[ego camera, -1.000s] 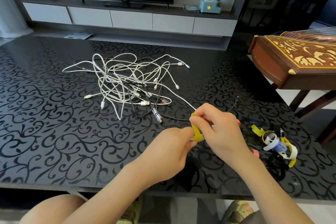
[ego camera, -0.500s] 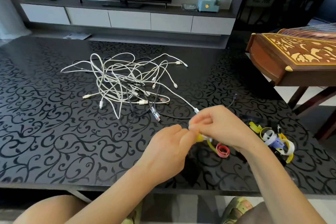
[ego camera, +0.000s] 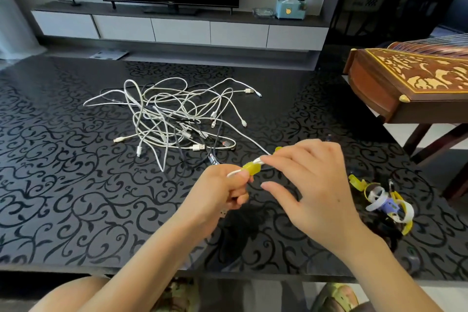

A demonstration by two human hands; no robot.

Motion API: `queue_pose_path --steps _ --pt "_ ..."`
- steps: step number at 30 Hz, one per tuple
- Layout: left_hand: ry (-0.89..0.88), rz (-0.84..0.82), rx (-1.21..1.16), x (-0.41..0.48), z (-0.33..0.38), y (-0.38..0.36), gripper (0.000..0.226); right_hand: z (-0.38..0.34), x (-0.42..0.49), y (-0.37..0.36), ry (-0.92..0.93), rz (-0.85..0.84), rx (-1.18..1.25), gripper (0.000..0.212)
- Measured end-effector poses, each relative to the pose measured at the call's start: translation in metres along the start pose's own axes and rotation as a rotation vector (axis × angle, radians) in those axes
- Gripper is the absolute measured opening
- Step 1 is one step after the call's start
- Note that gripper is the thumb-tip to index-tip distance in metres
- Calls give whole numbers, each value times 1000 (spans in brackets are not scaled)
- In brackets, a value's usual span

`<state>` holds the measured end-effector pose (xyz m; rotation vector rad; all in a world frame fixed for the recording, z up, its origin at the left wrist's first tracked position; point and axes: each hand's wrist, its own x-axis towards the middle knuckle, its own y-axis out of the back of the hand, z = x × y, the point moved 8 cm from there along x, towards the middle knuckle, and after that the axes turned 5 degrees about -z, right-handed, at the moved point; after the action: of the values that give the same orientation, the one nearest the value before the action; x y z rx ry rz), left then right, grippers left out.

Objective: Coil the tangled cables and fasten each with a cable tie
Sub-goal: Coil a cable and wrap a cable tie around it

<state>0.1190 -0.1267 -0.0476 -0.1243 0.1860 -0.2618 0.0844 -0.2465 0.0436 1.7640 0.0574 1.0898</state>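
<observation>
Where the black patterned table [ego camera: 63, 185] nears its front edge: left hand [ego camera: 220, 195], curled round a white cable [ego camera: 233, 173] bound by a yellow cable tie [ego camera: 250, 168]; right hand [ego camera: 314, 185], pinching that cable beside the tie, remaining fingers spread. Right: spare ties [ego camera: 379, 200], heaped. Farther: tangled cables [ego camera: 177, 111], loose on the table.

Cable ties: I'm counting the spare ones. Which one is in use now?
The yellow tie, pinched by the right hand on the white cable that the left hand grips; the other ties lie heaped on the table.
</observation>
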Motion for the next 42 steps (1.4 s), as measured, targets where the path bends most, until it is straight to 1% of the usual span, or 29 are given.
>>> queue_pose_path --steps 4,7,8,11,12,13,15,16,17,18,19,20,21,22,24,25,26,30,32,34,35,36,38,39,40,42 --pt "-29 -84 74 -5 5 -8 31 -2 2 -7 10 -14 -41 20" --pt "-30 -97 121 -8 5 -12 35 -4 3 -5 24 -7 -22 18" --pt "-54 -83 205 -9 6 -12 33 -4 4 -5 27 -8 -19 19" --pt "-203 2 691 -12 14 -15 26 -2 5 -11 22 -65 -20 19" --pt "-232 11 773 -14 14 -16 27 0 4 -15 10 -94 -5 19" --pt "-258 0 807 -16 16 -17 30 3 3 -19 -18 -122 26 19" --pt "-345 -20 888 -17 19 -16 28 11 4 -23 -155 -183 138 11" --pt "-401 -32 965 -18 21 -16 22 19 3 -26 -260 -232 208 7" --pt "-445 -59 1074 -17 20 -18 14 25 2 -31 -358 -316 269 14" --pt "-473 -92 1186 -18 17 -21 8 31 -2 -38 -446 -435 315 20" --pt "-498 -130 1295 -20 14 -27 8 35 -9 -47 -509 -581 356 23" --pt "-545 -178 1386 -22 11 -33 13 36 -15 -56 -549 -720 405 22" --pt "-570 -227 1433 -23 8 -37 18 36 -19 -62 -561 -818 471 19" --pt "-620 -254 1437 -26 9 -39 20 32 -20 -64 -547 -854 541 17" --pt "-732 -263 1416 -29 14 -40 23 31 -17 -66 -519 -797 678 16" --pt "-752 -257 1395 -29 16 -39 21 33 -16 -66 -526 -748 744 15" --pt "-733 -239 1346 -29 19 -36 19 33 -16 -66 -539 -719 800 15" --pt "-620 -80 1122 -24 24 -19 32 26 -13 -70 -530 -675 888 25" --pt "-563 -30 1010 -20 26 -12 31 29 -13 -68 -530 -661 913 37" --pt "-465 -16 799 -14 27 -4 23 29 -18 -67 -516 -676 900 46" --pt "-409 -20 677 -11 26 -1 21 31 -21 -65 -524 -660 901 47" --pt "-358 -18 557 -9 23 2 21 33 -23 -60 -540 -601 921 45" --pt "-263 38 340 -6 18 11 26 39 -21 -42 -544 -396 964 45" --pt "-218 81 240 -5 14 17 27 41 -21 -31 -502 -345 936 51" --pt "-178 110 148 -5 11 22 28 42 -21 -24 -457 -346 863 61" --pt "-109 103 13 -4 5 23 29 40 -23 -21 -388 -420 654 81"
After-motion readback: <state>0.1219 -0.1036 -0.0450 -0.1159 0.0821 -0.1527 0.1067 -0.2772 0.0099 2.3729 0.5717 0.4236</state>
